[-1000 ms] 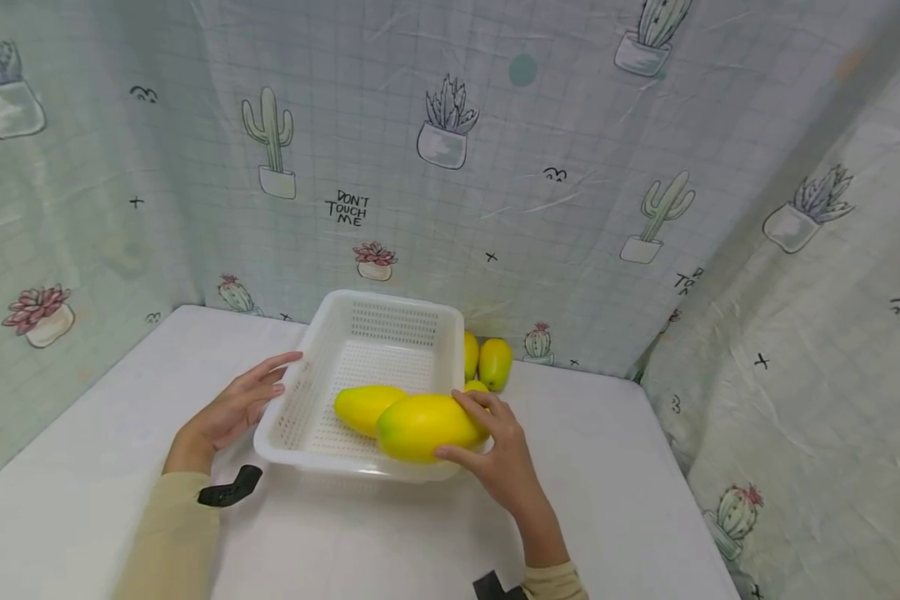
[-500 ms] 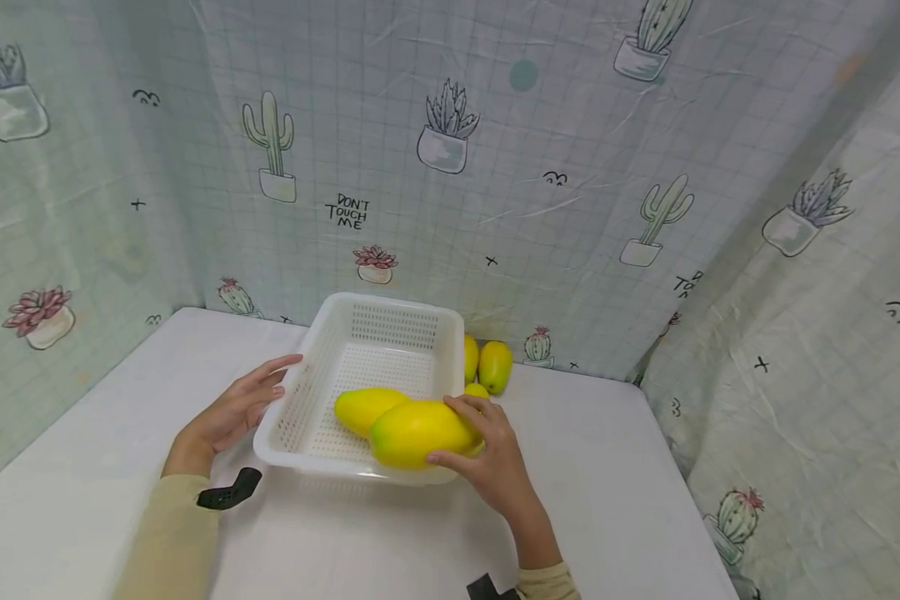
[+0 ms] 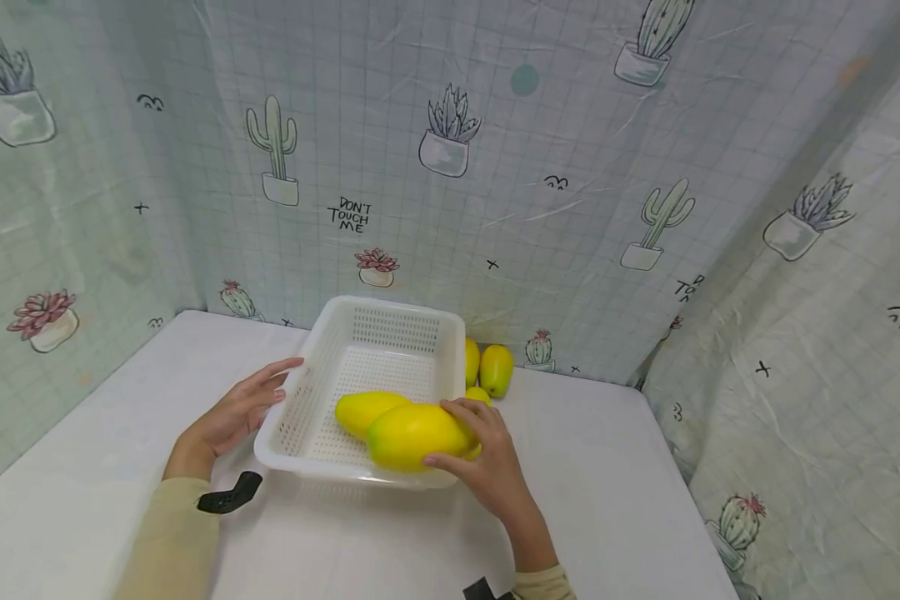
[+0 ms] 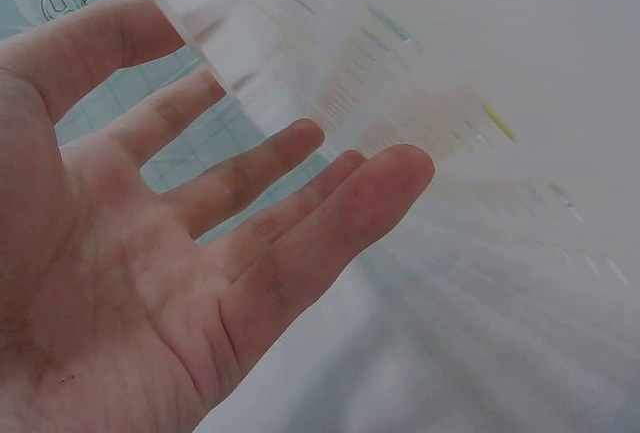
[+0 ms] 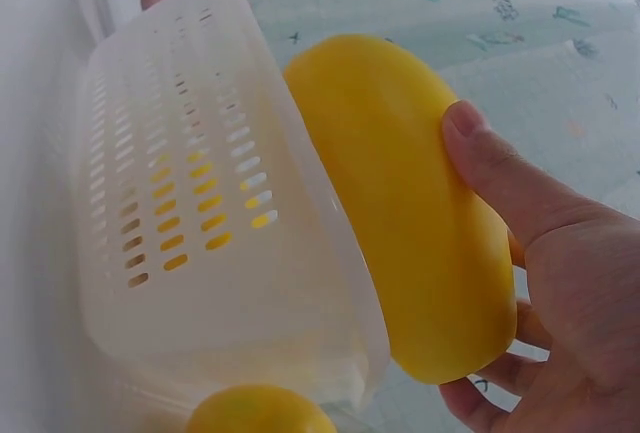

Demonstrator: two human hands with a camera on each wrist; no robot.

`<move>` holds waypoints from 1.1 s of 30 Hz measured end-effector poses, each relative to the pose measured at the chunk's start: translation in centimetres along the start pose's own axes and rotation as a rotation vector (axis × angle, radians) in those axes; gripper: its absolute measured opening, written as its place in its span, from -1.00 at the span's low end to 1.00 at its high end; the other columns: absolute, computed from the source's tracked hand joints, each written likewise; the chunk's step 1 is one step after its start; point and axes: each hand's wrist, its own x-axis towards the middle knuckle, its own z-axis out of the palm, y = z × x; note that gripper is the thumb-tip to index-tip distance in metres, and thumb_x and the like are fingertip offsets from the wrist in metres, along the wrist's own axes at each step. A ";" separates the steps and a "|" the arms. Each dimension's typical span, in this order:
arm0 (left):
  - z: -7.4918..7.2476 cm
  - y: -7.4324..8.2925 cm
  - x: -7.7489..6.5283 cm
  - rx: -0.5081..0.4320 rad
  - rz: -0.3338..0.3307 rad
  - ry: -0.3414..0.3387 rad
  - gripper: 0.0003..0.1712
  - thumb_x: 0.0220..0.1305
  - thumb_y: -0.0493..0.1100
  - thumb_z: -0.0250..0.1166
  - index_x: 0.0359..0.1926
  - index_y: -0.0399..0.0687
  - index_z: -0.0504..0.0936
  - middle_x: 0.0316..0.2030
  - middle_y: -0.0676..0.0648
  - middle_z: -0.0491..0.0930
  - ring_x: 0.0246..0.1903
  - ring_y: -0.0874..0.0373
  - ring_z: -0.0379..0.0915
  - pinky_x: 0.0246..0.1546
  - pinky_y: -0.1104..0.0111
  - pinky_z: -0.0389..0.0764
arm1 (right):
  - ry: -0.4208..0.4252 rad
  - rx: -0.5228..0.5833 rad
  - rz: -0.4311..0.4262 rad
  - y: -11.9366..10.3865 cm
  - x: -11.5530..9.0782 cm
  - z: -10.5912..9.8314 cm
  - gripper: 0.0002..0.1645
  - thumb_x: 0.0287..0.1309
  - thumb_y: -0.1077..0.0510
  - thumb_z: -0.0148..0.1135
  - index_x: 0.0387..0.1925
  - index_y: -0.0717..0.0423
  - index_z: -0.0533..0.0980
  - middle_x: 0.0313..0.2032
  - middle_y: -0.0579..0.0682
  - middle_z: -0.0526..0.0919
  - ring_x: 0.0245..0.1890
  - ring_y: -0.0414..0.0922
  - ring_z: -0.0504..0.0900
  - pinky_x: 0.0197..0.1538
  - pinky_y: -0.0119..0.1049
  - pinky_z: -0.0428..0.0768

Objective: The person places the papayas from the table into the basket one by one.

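Patterned cloth (image 3: 397, 167) stands behind a white table (image 3: 615, 492). On the table: white slotted basket (image 3: 390, 321). Left hand (image 3: 228, 417): fingers spread wide, fingertips at the basket's left wall. Right hand (image 3: 487, 462): thumb and fingers curved round the big yellow fruit (image 3: 416, 437), held at the basket's near right corner, green-tinged end pointing left. A smaller yellow fruit (image 3: 363, 411) lies inside, partly hidden behind it; contact between them cannot be told. Three small fruits (image 3: 497, 371) sit outside the right wall.
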 end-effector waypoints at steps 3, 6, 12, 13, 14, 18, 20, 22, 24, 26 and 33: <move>0.0 0.0 0.0 0.002 -0.003 0.005 -0.40 0.38 -0.21 -0.09 0.39 0.17 0.02 0.40 -0.08 -0.08 0.08 0.19 0.45 -0.01 0.28 0.56 | 0.003 0.000 0.001 0.0 0.0 0.1 -0.20 -0.29 -0.35 0.33 0.09 -0.24 0.45 0.06 -0.34 0.40 0.12 -0.27 0.30 0.20 -0.07 0.41; 0.1 0.0 0.0 0.006 -0.003 0.004 -0.39 0.38 -0.21 -0.09 0.40 0.16 0.01 0.41 -0.10 -0.10 0.09 0.17 0.44 -0.01 0.28 0.56 | 0.004 0.002 0.003 0.1 0.0 0.2 -0.21 -0.30 -0.34 0.33 0.09 -0.25 0.46 0.05 -0.34 0.40 0.12 -0.27 0.30 0.21 -0.07 0.40; 0.1 0.0 -0.1 0.022 -0.007 0.011 -0.40 0.38 -0.19 -0.08 0.39 0.17 0.01 0.40 -0.11 -0.09 0.08 0.14 0.44 -0.01 0.27 0.56 | 0.010 0.010 -0.006 0.1 0.1 0.3 -0.26 -0.30 -0.33 0.34 0.07 -0.43 0.42 0.04 -0.34 0.40 0.12 -0.28 0.29 0.21 -0.07 0.39; 0.1 0.0 -0.1 0.022 -0.009 0.012 -0.40 0.38 -0.19 -0.08 0.39 0.17 0.02 0.40 -0.10 -0.09 0.08 0.14 0.44 -0.01 0.27 0.56 | 0.009 0.011 -0.010 0.1 0.1 0.3 -0.26 -0.29 -0.33 0.34 0.07 -0.42 0.42 0.04 -0.34 0.40 0.11 -0.27 0.29 0.20 -0.07 0.40; 0.1 0.0 -0.1 0.019 -0.010 0.011 -0.40 0.38 -0.19 -0.08 0.39 0.17 0.02 0.40 -0.10 -0.09 0.08 0.14 0.44 -0.01 0.27 0.56 | 0.008 0.010 -0.014 0.1 0.1 0.3 -0.26 -0.29 -0.32 0.34 0.07 -0.41 0.42 0.04 -0.34 0.40 0.11 -0.27 0.29 0.19 -0.07 0.40; 0.1 0.1 0.0 0.008 -0.004 0.002 -0.40 0.38 -0.21 -0.10 0.39 0.16 0.01 0.40 -0.11 -0.10 0.08 0.14 0.44 -0.01 0.27 0.56 | 0.003 -0.003 -0.024 0.1 0.3 0.3 -0.28 -0.27 -0.33 0.32 0.07 -0.45 0.41 0.03 -0.33 0.41 0.11 -0.27 0.29 0.18 -0.08 0.41; 0.0 0.0 0.1 0.005 0.001 -0.002 -0.40 0.39 -0.22 -0.10 0.40 0.15 0.01 0.40 -0.12 -0.10 0.09 0.13 0.44 -0.01 0.27 0.56 | 0.000 -0.011 -0.025 0.0 0.4 0.3 -0.28 -0.27 -0.33 0.32 0.08 -0.47 0.40 0.03 -0.33 0.41 0.10 -0.28 0.28 0.17 -0.09 0.42; 0.1 0.1 0.1 0.005 0.003 -0.002 -0.40 0.38 -0.22 -0.10 0.40 0.15 0.01 0.40 -0.12 -0.09 0.08 0.13 0.45 -0.02 0.27 0.56 | -0.004 -0.020 -0.023 0.0 0.4 0.3 -0.28 -0.26 -0.33 0.31 0.08 -0.45 0.41 0.03 -0.33 0.41 0.10 -0.27 0.28 0.16 -0.10 0.43; 0.1 0.0 0.1 0.009 0.001 0.004 -0.40 0.38 -0.21 -0.10 0.40 0.16 0.01 0.40 -0.11 -0.09 0.08 0.13 0.45 -0.02 0.26 0.56 | -0.011 -0.030 -0.021 0.0 0.5 0.3 -0.27 -0.26 -0.33 0.32 0.09 -0.42 0.42 0.04 -0.32 0.40 0.11 -0.26 0.28 0.16 -0.09 0.43; 0.1 0.0 0.1 0.013 -0.004 0.010 -0.40 0.38 -0.21 -0.09 0.39 0.16 0.02 0.40 -0.10 -0.08 0.07 0.14 0.45 -0.02 0.26 0.56 | -0.019 -0.034 -0.018 0.0 0.5 0.4 -0.27 -0.24 -0.33 0.32 0.10 -0.37 0.43 0.06 -0.31 0.39 0.12 -0.24 0.28 0.18 -0.06 0.41; 0.1 -0.1 0.0 0.028 0.006 0.003 -0.39 0.38 -0.19 -0.08 0.40 0.17 0.01 0.41 -0.11 -0.08 0.08 0.15 0.44 0.00 0.24 0.56 | -0.021 -0.032 -0.015 -0.2 0.7 0.6 -0.29 -0.24 -0.31 0.34 0.07 -0.32 0.46 0.04 -0.30 0.39 0.11 -0.24 0.29 0.18 -0.05 0.38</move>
